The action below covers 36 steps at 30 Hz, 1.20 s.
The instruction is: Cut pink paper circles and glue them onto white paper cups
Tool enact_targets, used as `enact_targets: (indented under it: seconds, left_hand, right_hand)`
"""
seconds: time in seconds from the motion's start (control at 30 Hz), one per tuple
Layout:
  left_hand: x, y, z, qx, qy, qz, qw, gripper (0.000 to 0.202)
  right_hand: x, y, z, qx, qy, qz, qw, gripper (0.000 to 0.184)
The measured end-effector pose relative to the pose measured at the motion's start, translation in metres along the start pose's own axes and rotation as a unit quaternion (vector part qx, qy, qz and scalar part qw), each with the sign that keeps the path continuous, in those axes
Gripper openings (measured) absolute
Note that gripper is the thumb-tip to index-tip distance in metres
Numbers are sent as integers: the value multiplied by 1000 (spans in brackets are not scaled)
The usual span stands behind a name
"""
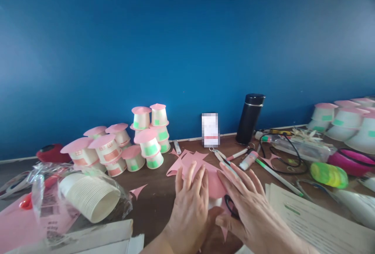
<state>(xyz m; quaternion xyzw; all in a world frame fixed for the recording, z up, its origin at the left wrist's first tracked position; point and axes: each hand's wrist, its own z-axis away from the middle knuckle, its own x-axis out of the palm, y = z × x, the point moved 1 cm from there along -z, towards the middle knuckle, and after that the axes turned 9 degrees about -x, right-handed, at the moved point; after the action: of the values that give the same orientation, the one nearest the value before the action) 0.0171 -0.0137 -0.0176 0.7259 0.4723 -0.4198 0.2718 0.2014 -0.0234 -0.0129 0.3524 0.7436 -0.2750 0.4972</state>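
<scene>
On my feed: pink paper cap (215, 183), lower centre of the frame, sits over a white cup (215, 203), between both hands. Left hand (189, 203): fingers nearly straight, slightly spread, laid over the cap's left side, no grip visible. Right hand (252, 207): fingers extended, thumb well apart, fingertips at the cap's right edge; I can't tell if they press. Cap's just ahead of both palms, neither hand clearly nearer. Looks round, so I'd log no long axis. Pink offcuts (193, 158) lie just beyond.
</scene>
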Motion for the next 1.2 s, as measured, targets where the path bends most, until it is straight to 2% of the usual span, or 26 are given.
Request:
enact_targets:
  seconds: [0.33,0.63,0.9,1.07,1.2]
  left_hand:
    - [-2,-1,2,4,7,-7,1000,69]
    - [-22,-10,-5,-81,-29,-33,996,64]
    - [-24,-4,-1,-48,-53,-69,995,63]
    - [-19,2,2,-15,-87,-56,994,64]
    - [-18,2,3,-15,-82,-49,995,62]
  right_hand:
    - [2,1,-1,4,8,-1,1000,68]
    - [1,1,3,-16,30,14,999,76]
    - [1,-1,5,-41,35,14,998,83]
    - [2,-2,6,-48,34,17,998,81]
    - [3,-2,7,-48,27,21,998,76]
